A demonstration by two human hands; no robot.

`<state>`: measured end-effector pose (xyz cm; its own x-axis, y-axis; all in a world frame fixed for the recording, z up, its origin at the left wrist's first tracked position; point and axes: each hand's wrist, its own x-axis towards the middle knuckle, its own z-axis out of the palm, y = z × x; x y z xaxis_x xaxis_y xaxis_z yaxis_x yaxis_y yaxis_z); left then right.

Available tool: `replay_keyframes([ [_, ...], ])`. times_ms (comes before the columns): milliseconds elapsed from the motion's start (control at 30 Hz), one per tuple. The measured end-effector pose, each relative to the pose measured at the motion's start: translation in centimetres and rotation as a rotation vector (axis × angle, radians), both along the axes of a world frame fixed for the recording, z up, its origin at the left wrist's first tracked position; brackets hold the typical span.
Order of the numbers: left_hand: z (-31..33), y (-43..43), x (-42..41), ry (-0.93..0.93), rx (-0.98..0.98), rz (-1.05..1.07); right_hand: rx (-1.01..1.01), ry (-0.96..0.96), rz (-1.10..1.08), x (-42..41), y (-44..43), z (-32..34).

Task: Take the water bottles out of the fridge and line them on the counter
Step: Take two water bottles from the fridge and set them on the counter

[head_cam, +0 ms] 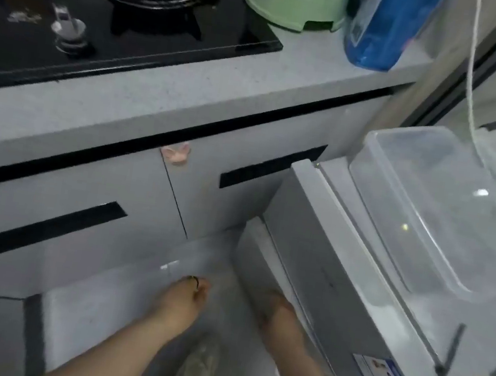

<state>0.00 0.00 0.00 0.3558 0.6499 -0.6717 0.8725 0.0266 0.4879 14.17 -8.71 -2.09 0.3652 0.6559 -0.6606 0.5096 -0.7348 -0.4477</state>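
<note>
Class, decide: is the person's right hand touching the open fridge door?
Cannot tell. In the head view the right hand reaches the lower edge of the fridge door, but blur hides any contact.

On the counter [144, 100] the stove [110, 25] lies left of a bowl [293, 1]; the fridge door [352, 275], seemingly open, stands right.

So the open fridge door [339, 280] is swinging right up against the cabinets [75, 227], leaving only a narrow wedge of floor [129, 298] between them, and both arms are filling most of it. The left hand [183, 296] is sitting in the open part of that gap; the right hand [280, 313] is pressing at the door's lower edge. The clear door bin [428, 213] is sticking out on the right. Up top, the counter [306, 56] is getting crowded by the hob [119, 26], green bowl [295, 3] and blue pack [381, 25], with just a bare strip along its front.
</note>
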Motion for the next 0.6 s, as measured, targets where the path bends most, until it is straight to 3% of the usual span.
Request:
replay_keyframes([
  [267,-7.5,8.3,9.2,-0.002,-0.025,-0.109,0.014,-0.052,0.017,3.0,8.5,-8.0],
  [467,-12.5,12.0,13.0,-0.016,0.09,-0.506,0.079,-0.18,-0.082,2.3,10.3,-12.0],
  [600,-15.2,12.5,11.6,0.088,0.175,-0.736,0.079,-0.182,-0.141,0.8,10.6,-12.0],
])
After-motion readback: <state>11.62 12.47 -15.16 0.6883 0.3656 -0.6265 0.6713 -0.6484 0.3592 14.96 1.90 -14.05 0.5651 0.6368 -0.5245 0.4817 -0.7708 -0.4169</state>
